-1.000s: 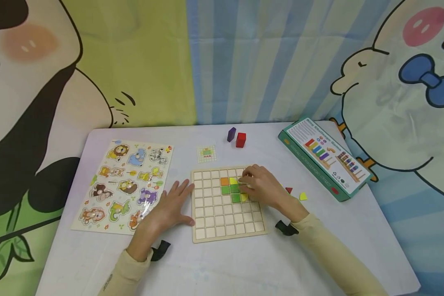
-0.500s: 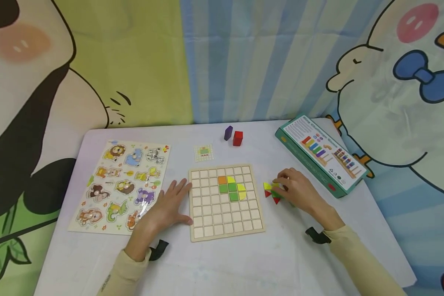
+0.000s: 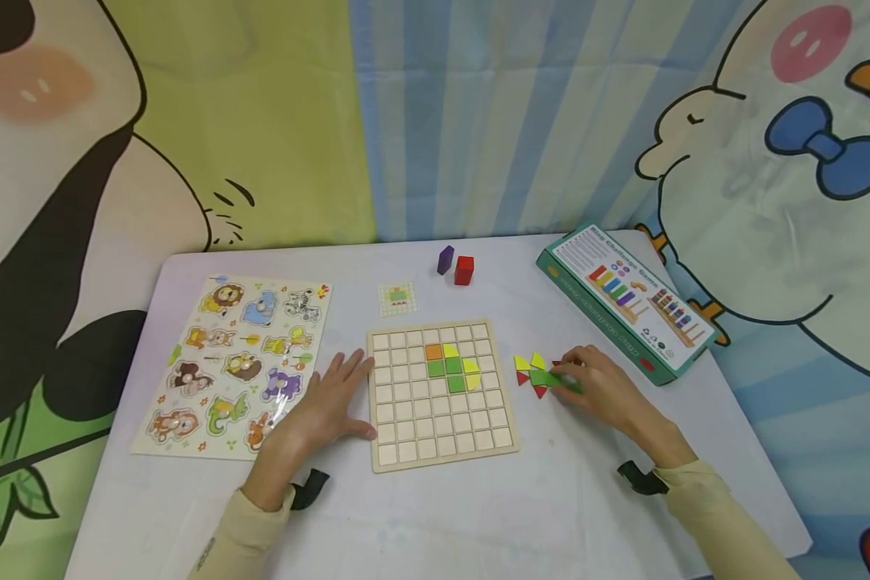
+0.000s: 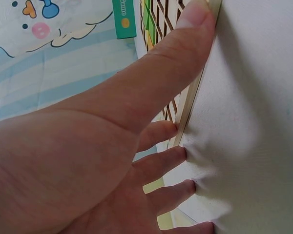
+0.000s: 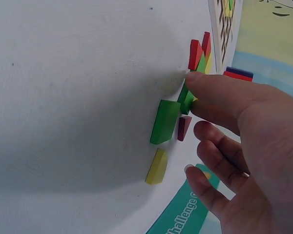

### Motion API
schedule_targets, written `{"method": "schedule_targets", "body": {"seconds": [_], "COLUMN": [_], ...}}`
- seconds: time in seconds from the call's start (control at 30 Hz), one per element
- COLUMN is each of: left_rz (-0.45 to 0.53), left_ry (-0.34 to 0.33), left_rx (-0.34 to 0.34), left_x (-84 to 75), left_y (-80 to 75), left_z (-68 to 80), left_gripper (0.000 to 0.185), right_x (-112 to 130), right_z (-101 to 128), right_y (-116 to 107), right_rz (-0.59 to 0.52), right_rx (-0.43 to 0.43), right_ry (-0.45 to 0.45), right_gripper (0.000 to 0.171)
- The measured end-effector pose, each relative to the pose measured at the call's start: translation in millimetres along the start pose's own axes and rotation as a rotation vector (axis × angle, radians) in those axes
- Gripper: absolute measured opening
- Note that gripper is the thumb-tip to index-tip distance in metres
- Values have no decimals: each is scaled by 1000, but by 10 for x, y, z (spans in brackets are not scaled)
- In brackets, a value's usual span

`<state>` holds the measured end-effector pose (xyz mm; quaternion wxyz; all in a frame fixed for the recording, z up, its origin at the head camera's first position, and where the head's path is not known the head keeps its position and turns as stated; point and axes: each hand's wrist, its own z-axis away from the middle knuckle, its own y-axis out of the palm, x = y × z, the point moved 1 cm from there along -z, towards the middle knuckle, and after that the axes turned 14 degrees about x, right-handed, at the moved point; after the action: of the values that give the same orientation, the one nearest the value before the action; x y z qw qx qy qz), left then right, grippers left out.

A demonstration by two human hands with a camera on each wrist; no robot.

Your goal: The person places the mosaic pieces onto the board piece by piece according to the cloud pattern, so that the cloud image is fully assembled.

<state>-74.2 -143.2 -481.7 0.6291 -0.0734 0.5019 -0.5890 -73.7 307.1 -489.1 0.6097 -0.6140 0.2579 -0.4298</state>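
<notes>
— What carries it all?
— A table under a white cloth (image 3: 478,515), set against cartoon-printed curtains.
— On the left?
— A flat animal peg puzzle board (image 3: 235,362).
— In the middle?
— A pale wooden grid board (image 3: 438,395), a small pattern card (image 3: 397,298) behind it, then a purple block (image 3: 445,259) beside a red cube (image 3: 464,270).
— And right?
— Loose green, yellow and red wooden pieces (image 3: 539,374), and a teal cardboard game box (image 3: 623,302).

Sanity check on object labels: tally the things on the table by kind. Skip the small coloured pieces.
Grid board: 1
Animal puzzle: 1
Pattern card: 1
Game box: 1
Blocks at the far edge: 2, a purple block and a red block
Total: 6
One skipped item: the right hand pinches a green piece.
</notes>
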Motion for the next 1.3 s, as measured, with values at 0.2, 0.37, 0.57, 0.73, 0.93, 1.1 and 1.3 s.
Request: {"method": "schedule_targets", "body": {"seconds": [0.2, 0.37, 0.57, 0.73, 0.93, 1.1, 1.3], "left_rz": [-1, 0, 1, -1, 3, 6, 20], "left_ry": [6, 11, 5, 1, 3, -2, 0], "left_rx": [-1, -6, -2, 0, 0, 3, 5], "left_x": [3, 2, 1, -1, -1, 0, -5], "left_y": [-4, 2, 3, -2, -8, -8, 0], "left_z": [-2, 7, 14, 17, 10, 2, 20], "left_gripper": [114, 114, 113, 113, 114, 114, 114], "right_x": [-49, -74, -79, -93, -75, 52, 304], "right_z": [-24, -34, -44, -43, -83, -198, -463], "right_y": [12, 5, 19, 45, -25, -135, -169], "right_rz": [-8, -37, -60, -50, -31, -40, -62], "right_rx": [2, 20, 23, 3, -49, -74, -84], "right_ry": [23, 39, 40, 31, -10, -58, -137], "right_gripper": [35, 35, 33, 32, 30, 26, 25]}}
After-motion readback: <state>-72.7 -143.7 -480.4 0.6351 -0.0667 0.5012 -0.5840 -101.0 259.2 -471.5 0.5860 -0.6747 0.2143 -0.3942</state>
